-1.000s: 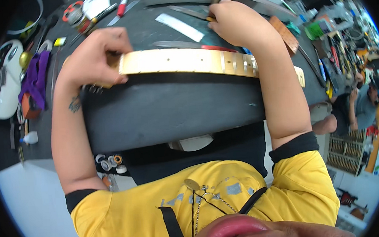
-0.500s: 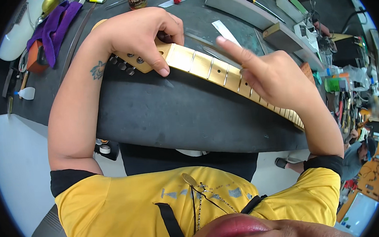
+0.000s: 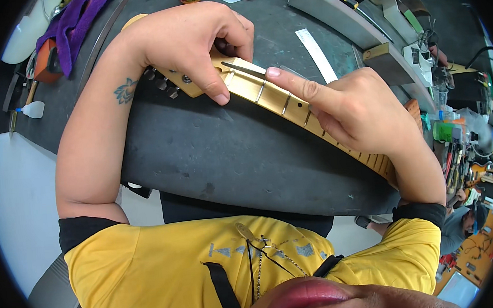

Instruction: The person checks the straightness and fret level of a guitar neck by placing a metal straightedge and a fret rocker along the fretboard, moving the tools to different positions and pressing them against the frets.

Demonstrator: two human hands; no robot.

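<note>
A pale wooden guitar neck with silvery frets and dark dot inlays runs aslant over the dark, matte-topped counter, its headstock end at the upper left and its other end at the lower right, partly hidden by the person's right forearm. Whether its whole underside touches the surface cannot be told.

The left hand arches over the neck where the headstock begins. Its wrist is bent high, the forearm rises steeply from the elbow, the thumb lies against the near edge, and the fingers curl down on the far side, so the hand straddles and grips the wood. Round silvery tuning pegs stick out below the wrist.

The right hand is over the fretboard, palm down, its forearm angling up and inward from a bent elbow. The index finger stretches straight along a thin, dark, slender tool, while the other fingers fold beneath the palm around its hidden rear part. The tool's narrow tip points toward the left thumb and lies over the neck near the headstock.

Beyond the neck, a flat white strip lies near a long grey bar.
</note>
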